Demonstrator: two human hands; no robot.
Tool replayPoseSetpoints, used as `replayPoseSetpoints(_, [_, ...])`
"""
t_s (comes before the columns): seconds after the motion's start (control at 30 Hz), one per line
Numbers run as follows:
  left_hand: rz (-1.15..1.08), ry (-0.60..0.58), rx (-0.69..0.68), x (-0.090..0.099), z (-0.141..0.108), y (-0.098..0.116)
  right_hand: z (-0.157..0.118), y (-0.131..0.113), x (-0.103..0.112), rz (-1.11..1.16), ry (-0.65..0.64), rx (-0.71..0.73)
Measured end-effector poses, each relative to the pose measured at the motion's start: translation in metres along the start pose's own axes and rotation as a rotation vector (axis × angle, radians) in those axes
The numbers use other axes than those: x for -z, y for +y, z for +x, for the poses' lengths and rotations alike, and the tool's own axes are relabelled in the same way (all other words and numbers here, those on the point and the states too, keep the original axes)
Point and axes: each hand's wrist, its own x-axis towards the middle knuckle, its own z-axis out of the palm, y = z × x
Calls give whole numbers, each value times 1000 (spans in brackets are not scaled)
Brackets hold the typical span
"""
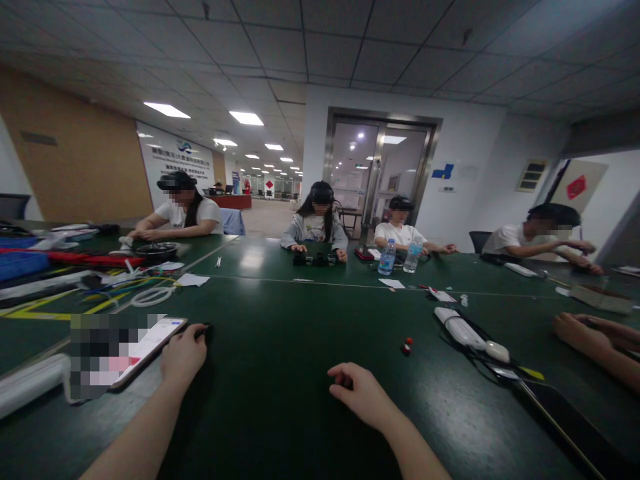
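My left hand (184,355) rests on the dark green table beside a tablet-like device (159,337) with a lit screen, partly pixelated. Its thumb and finger pinch a small black object (206,329), too small to name. Over the table's middle, my right hand (361,395) is loosely curled, with a gap between thumb and fingers and nothing visible in it. To its right lies a small red and dark object (407,345).
A white power strip (459,328) with cables and a dark flat panel (575,427) lie at right. Two water bottles (387,257) stand farther back. Cables (153,296) and blue trays (23,265) occupy the left. Several people sit around; another person's hands (587,333) are at right.
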Motion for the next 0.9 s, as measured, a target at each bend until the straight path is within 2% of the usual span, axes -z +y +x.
replayPoseSetpoints(0.53, [2, -33, 17, 4, -1, 2, 1, 3, -1, 9, -4, 8])
replayPoseSetpoints(0.9, [-63, -2, 11, 0, 0, 1, -3, -1, 2, 32, -13, -15])
